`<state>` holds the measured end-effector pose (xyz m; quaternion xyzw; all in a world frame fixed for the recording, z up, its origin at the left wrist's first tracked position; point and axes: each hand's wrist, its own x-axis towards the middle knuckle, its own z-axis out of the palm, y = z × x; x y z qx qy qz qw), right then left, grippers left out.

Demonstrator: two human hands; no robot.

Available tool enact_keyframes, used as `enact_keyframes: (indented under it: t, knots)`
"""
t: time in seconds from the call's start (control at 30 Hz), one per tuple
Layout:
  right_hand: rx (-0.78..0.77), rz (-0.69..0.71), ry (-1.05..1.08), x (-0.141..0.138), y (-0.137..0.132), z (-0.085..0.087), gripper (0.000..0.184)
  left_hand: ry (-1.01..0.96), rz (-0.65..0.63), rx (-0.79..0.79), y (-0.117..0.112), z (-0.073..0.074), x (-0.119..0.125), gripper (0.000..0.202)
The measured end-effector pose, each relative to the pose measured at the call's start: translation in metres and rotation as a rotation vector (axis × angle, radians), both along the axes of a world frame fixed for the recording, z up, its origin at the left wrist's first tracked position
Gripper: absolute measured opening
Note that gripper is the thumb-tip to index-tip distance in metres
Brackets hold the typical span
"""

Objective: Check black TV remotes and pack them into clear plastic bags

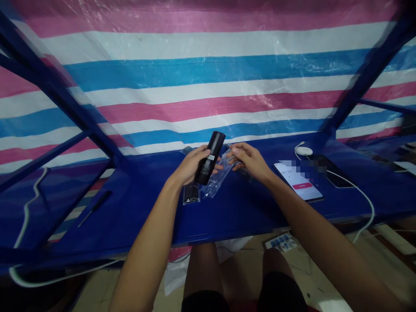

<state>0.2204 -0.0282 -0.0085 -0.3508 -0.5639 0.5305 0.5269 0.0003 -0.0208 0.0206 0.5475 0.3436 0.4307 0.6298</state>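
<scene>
We hold one matte-looking black cylinder with a small pale label (208, 166) above the blue tabletop (146, 203), between our two hands and tilted with its upper end leaning to the right. We judge the body to be rigid, of light to moderate weight, and somewhat slippery on its smooth wall. The recommended hold is around the middle of the barrel, thumb opposed to fingers; the ends offer less control. The clear, crinkled plastic bag (218, 181) just beside it appears thin, limp and easily torn, so we take it by an edge, with light pressure.

Our left hand (191, 167) grasps the cylinder: the thumb lies across the near face beside the label, and the other fingers wrap behind, their tips emerging on the right side. Our right hand (248, 159) is apart from the cylinder, its fingers curled and apparently pinching the upper part of the bag; the exact contact is too small to confirm. Both forearms reach forward and converge, with the right wrist bent inward.

Beneath the left hand lies a small flat clear packet with dark contents (191, 195). To the right of the right hand, a lit rectangular smartphone (303, 184) rests on the tabletop.
</scene>
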Motion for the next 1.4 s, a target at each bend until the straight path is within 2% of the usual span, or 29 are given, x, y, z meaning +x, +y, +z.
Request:
enact_keyframes:
  t: [0.1, 0.17, 0.23, 0.3, 0.43, 0.53, 0.73, 0.93, 1.07, 1.13, 1.3, 1.4]
  knots:
    - [0.045, -0.035, -0.015, 0.001, 0.000, 0.002, 0.043, 0.104, -0.178, -0.085, -0.008, 0.004, -0.005, 0.033]
    - [0.070, -0.008, -0.084, -0.001, -0.002, 0.002, 0.040, 0.176, -0.272, -0.091, -0.014, 0.003, -0.002, 0.026]
    - [0.098, 0.002, -0.184, -0.003, -0.005, 0.002, 0.035, 0.236, -0.314, -0.074, -0.020, 0.001, 0.004, 0.025]
    - [0.108, 0.003, -0.245, -0.004, -0.006, 0.002, 0.032, 0.290, -0.300, -0.047, -0.024, 0.000, 0.010, 0.026]
    - [0.060, -0.044, -0.213, -0.004, -0.004, -0.001, 0.032, 0.380, -0.229, -0.013, -0.029, 0.001, 0.015, 0.030]
    - [0.029, -0.039, -0.222, -0.003, -0.002, -0.003, 0.032, 0.437, -0.236, 0.005, -0.028, 0.000, 0.014, 0.034]
    - [0.013, -0.026, -0.237, -0.001, -0.001, -0.003, 0.029, 0.413, -0.287, 0.014, -0.025, -0.007, 0.009, 0.041]
    - [0.024, -0.007, -0.267, 0.003, -0.001, -0.003, 0.033, 0.452, -0.289, 0.022, -0.028, -0.005, 0.009, 0.041]
    - [-0.030, -0.071, -0.245, 0.002, -0.002, -0.002, 0.039, 0.420, -0.299, -0.012, -0.026, -0.007, 0.008, 0.042]
    - [-0.002, -0.104, -0.229, 0.000, -0.002, -0.002, 0.041, 0.372, -0.286, -0.055, -0.025, -0.009, 0.007, 0.036]
    - [0.185, -0.148, -0.184, -0.004, -0.001, -0.004, 0.035, 0.254, -0.265, -0.137, -0.021, -0.012, 0.002, 0.022]
    - [0.140, -0.168, -0.165, -0.001, 0.002, -0.005, 0.032, 0.286, -0.276, -0.106, -0.021, -0.011, -0.003, 0.026]
